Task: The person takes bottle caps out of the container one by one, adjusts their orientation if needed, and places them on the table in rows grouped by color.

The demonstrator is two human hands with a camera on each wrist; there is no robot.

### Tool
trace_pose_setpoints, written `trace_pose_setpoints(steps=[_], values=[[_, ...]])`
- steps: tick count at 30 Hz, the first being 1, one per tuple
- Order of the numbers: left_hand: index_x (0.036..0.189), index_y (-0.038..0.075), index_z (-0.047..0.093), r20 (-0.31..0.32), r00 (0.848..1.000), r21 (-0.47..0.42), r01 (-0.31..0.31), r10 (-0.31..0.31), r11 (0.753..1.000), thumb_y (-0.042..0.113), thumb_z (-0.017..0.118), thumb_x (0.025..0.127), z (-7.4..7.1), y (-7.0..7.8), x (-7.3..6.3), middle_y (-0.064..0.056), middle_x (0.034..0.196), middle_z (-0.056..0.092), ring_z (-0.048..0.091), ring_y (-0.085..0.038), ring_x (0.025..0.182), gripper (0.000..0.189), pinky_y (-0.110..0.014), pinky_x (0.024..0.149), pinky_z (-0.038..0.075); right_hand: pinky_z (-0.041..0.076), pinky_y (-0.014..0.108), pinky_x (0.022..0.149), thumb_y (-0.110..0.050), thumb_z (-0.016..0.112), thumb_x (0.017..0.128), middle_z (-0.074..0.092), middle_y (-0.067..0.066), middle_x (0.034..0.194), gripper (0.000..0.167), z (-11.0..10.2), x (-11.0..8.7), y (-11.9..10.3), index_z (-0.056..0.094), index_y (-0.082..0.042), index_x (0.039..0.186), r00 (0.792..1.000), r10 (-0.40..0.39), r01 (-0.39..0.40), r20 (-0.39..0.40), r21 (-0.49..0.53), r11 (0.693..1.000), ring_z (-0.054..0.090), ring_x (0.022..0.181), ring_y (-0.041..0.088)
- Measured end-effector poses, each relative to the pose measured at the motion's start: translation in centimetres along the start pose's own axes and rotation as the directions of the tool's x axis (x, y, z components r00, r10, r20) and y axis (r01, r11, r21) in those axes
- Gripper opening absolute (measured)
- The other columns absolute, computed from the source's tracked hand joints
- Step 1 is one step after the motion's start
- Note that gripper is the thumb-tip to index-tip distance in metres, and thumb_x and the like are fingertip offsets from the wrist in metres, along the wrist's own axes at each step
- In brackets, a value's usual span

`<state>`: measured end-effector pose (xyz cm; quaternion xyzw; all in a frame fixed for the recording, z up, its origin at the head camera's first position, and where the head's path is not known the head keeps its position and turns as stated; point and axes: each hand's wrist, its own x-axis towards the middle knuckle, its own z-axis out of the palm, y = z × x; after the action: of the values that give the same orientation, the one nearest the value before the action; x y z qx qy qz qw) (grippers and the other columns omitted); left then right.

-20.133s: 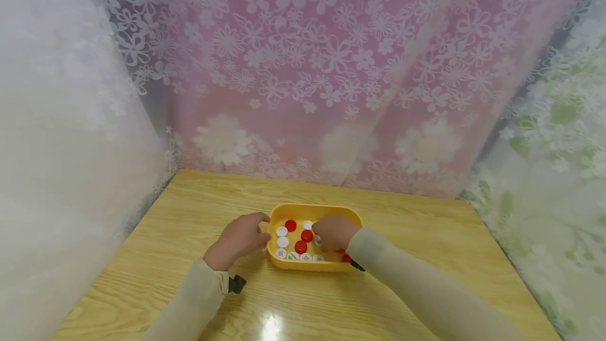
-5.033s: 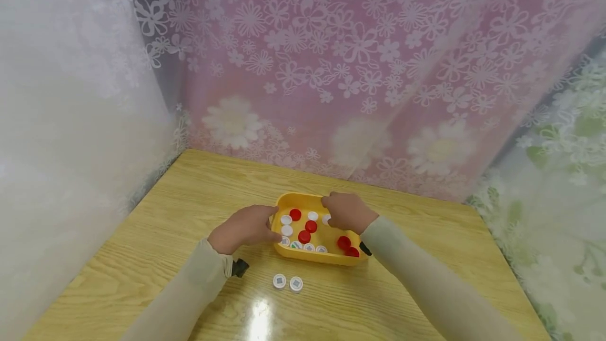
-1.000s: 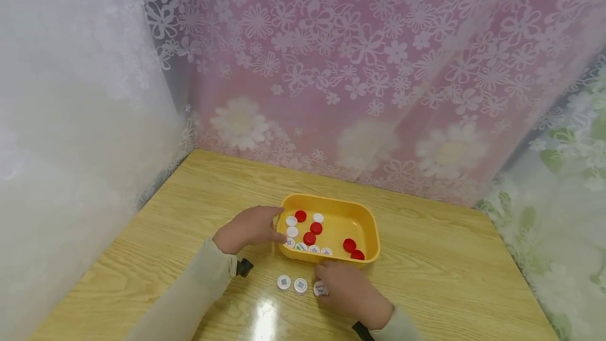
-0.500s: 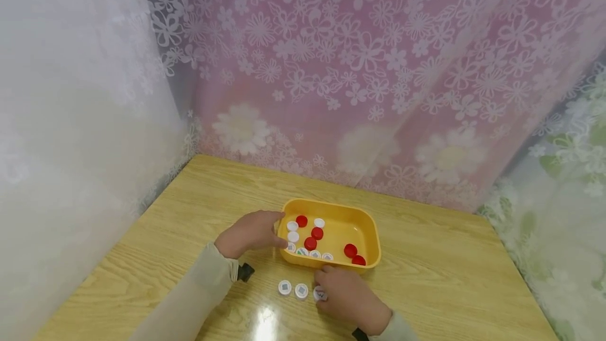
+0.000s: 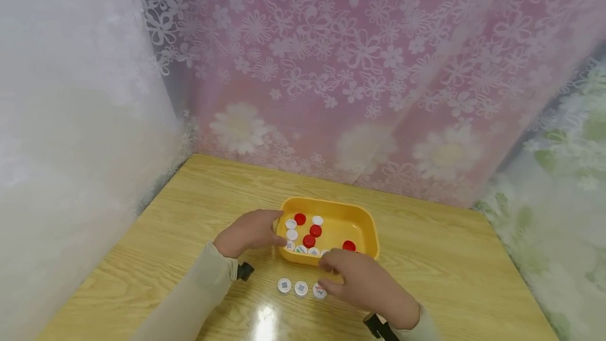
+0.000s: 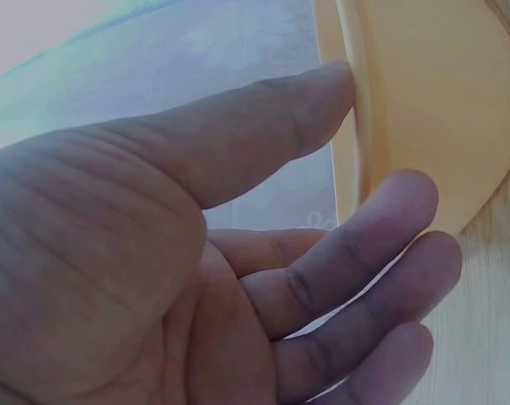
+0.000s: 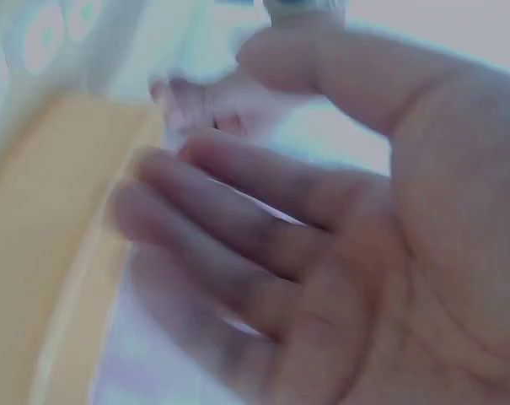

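Observation:
A yellow tray point(image 5: 374, 220) holds several red and white bottle caps, among them a red cap point(image 5: 300, 219) and a white cap point(image 5: 317, 220). My left hand point(image 5: 249, 233) rests at the tray's left end, thumb touching the rim in the left wrist view and fingers lightly bent by the outer wall. Three white caps lie in a row in front of the tray: a left cap point(image 5: 284, 285), a middle cap point(image 5: 301, 289) and a right cap point(image 5: 319, 291) with a coloured print. Above that last cap my right hand point(image 5: 364, 283) has its fingers and thumb apart, holding nothing.
The wooden table point(image 5: 440, 257) runs up to a pink floral curtain point(image 5: 303, 93) at the back. Pale curtains hang on the left and right. Part of the tray's front right is hidden behind my right hand.
A third white cap joined the two on the table. In the last half second my right hand let go of it and lifted away to the right. My left hand stays at the tray.

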<state>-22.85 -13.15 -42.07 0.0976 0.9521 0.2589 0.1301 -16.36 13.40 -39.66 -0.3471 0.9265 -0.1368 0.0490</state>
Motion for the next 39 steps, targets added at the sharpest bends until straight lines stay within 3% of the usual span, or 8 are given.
trace_pose_setpoints(steps=[3, 6, 11, 17, 22, 28, 31, 39], values=[[0.152, 0.010, 0.053, -0.009, 1.000, 0.009, 0.002, -0.002, 1.000, 0.039, 0.085, 0.085, -0.2, -0.2, -0.1, -0.008, 0.148, 0.059, 0.054, -0.031, 0.135, 0.080, -0.050, 0.113, 0.043, 0.054, 0.028, 0.068, -0.026, 0.079, 0.092, 0.068, -0.006, 0.093, 0.016, -0.9, 1.2, 0.5, 0.071, -0.016, 0.101, 0.980, 0.034, -0.045, -0.198, -0.050, 0.998, 0.062, 0.080, 0.011], [0.151, 0.009, 0.053, -0.011, 1.000, -0.009, -0.016, 0.016, 1.000, 0.038, 0.086, 0.084, -0.1, -0.4, -0.2, -0.008, 0.148, 0.059, 0.054, -0.031, 0.136, 0.080, -0.050, 0.113, 0.042, 0.053, 0.028, 0.065, -0.026, 0.082, 0.090, 0.067, -0.002, 0.092, 0.019, -1.2, 2.6, 1.1, 0.069, -0.015, 0.099, 0.963, 0.119, -0.143, -0.242, -0.084, 0.986, 0.060, 0.077, 0.011], [0.151, 0.009, 0.053, -0.008, 0.999, -0.045, -0.033, 0.033, 0.998, 0.037, 0.085, 0.085, 0.3, -0.6, -0.3, -0.008, 0.149, 0.058, 0.052, -0.033, 0.139, 0.079, -0.051, 0.115, 0.040, 0.055, 0.037, 0.072, -0.030, 0.085, 0.086, 0.070, 0.002, 0.094, 0.028, -0.6, 4.6, 2.2, 0.070, -0.011, 0.102, 0.967, 0.245, -0.252, -0.074, -0.115, 0.961, 0.061, 0.078, 0.016], [0.152, 0.010, 0.053, -0.010, 1.000, -0.058, -0.022, 0.022, 0.998, 0.038, 0.085, 0.085, 0.7, -1.1, -0.5, -0.007, 0.150, 0.057, 0.052, -0.033, 0.138, 0.079, -0.051, 0.115, 0.040, 0.050, 0.037, 0.070, -0.038, 0.083, 0.085, 0.064, 0.000, 0.080, 0.032, 1.0, 6.6, 3.3, 0.068, -0.011, 0.093, 0.930, 0.353, -0.332, 0.100, -0.180, 0.926, 0.053, 0.071, 0.020], [0.151, 0.011, 0.055, -0.036, 0.999, 0.007, -0.022, 0.022, 1.000, 0.040, 0.084, 0.085, 0.6, -0.9, -0.1, -0.006, 0.148, 0.059, 0.054, -0.030, 0.136, 0.078, -0.049, 0.113, 0.042, 0.044, 0.034, 0.064, -0.038, 0.082, 0.085, 0.056, 0.000, 0.073, 0.032, 1.4, 7.1, 3.8, 0.063, -0.013, 0.084, 0.929, 0.348, -0.323, 0.127, -0.180, 0.929, 0.050, 0.069, 0.020], [0.151, 0.012, 0.054, 0.006, 0.997, 0.046, -0.078, 0.078, 0.996, 0.043, 0.083, 0.087, 0.9, 1.4, 1.2, -0.003, 0.148, 0.059, 0.055, -0.027, 0.136, 0.077, -0.046, 0.114, 0.043, 0.043, 0.034, 0.064, -0.040, 0.082, 0.085, 0.057, 0.001, 0.076, 0.034, 0.5, 5.5, 5.2, 0.063, -0.012, 0.086, 0.887, 0.434, -0.398, 0.154, -0.218, 0.891, 0.051, 0.070, 0.020], [0.152, 0.013, 0.054, 0.009, 0.997, 0.045, -0.074, 0.074, 0.996, 0.043, 0.083, 0.087, 0.6, 2.0, 1.3, -0.003, 0.149, 0.058, 0.054, -0.027, 0.136, 0.077, -0.046, 0.114, 0.042, 0.042, 0.034, 0.064, -0.038, 0.081, 0.087, 0.057, 0.001, 0.075, 0.033, 0.1, 5.3, 5.3, 0.062, -0.012, 0.085, 0.885, 0.437, -0.403, 0.158, -0.210, 0.891, 0.051, 0.069, 0.020], [0.151, 0.012, 0.055, -0.020, 1.000, 0.012, -0.011, 0.012, 1.000, 0.040, 0.085, 0.085, 0.1, -0.3, -0.3, -0.005, 0.148, 0.059, 0.054, -0.030, 0.137, 0.078, -0.050, 0.114, 0.042, 0.041, 0.032, 0.063, -0.036, 0.080, 0.088, 0.056, 0.001, 0.071, 0.031, 0.6, 7.4, 3.5, 0.063, -0.012, 0.080, 0.890, 0.402, -0.360, 0.216, -0.208, 0.909, 0.051, 0.066, 0.019]])
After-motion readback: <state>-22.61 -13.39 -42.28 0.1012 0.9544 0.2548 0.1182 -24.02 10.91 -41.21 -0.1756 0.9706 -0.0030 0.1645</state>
